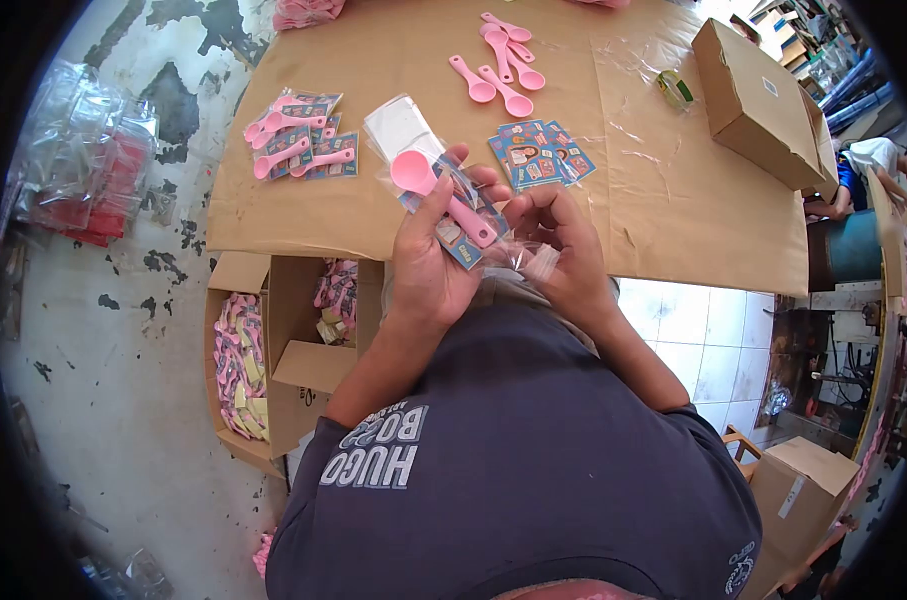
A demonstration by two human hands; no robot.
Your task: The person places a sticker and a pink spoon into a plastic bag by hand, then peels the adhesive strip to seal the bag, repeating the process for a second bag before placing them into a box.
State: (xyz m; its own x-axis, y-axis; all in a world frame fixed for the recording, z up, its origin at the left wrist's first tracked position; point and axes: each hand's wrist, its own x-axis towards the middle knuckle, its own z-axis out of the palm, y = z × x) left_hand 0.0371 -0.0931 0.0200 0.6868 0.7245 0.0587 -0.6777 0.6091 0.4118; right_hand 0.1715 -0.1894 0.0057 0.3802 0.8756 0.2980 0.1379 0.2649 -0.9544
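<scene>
A pink spoon (470,220) partly hides a card (455,243), both held in the left hand (428,262); the right hand (570,250) pinches clear plastic (510,256).

- Centre of the frame: the card (449,236) is partly covered by the pink spoon (413,172) and the left hand (435,245); its small print cannot be read.
- Same place: some fingers of the left hand are hidden behind the card; glare blurs the clear wrapper (513,256) at the right hand (565,245).
- Upper centre: the lower end of the white stack (398,125) is hidden behind the held spoon and card.
- Top edge: a pink bundle (306,12) is cut off.
- Lower left: the tabletop (633,235) hides part of an open carton (318,368).
- Right edge: another person (873,160) is small and partly hidden.
</scene>
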